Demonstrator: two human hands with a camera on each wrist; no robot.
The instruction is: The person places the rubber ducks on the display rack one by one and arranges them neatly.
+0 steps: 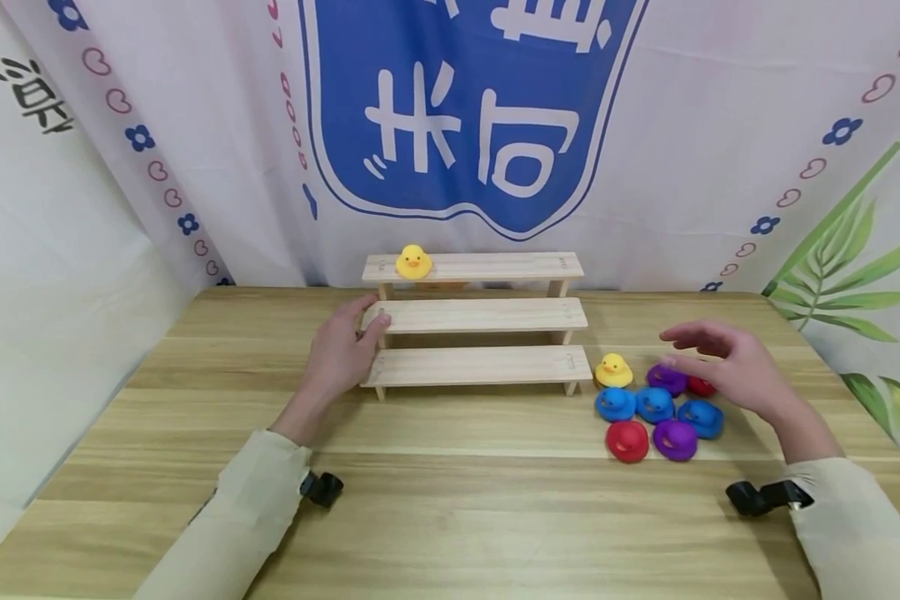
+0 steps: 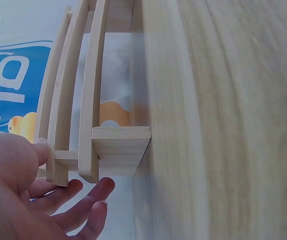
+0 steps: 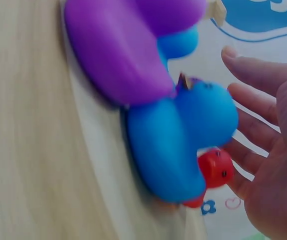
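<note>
A small three-tier wooden display shelf (image 1: 480, 315) stands at the back of the table. My left hand (image 1: 341, 350) holds its left end, thumb over the middle board and fingers at the board's end in the left wrist view. On the top board, toward the left, sits a yellow rubber duck (image 1: 414, 262). My right hand (image 1: 742, 367) hovers with fingers spread over the right side of a duck cluster, holding nothing. Under it are a purple duck (image 1: 667, 379) and a partly hidden red duck (image 1: 701, 387); a blue duck (image 3: 163, 145) shows close by in the right wrist view.
Beside the shelf's right end stands another yellow duck (image 1: 614, 372). Several blue ducks (image 1: 615, 404) form a row, with a red duck (image 1: 627, 442) and a purple duck (image 1: 676, 440) in front. A printed curtain (image 1: 465, 125) hangs behind the wooden table (image 1: 450, 517).
</note>
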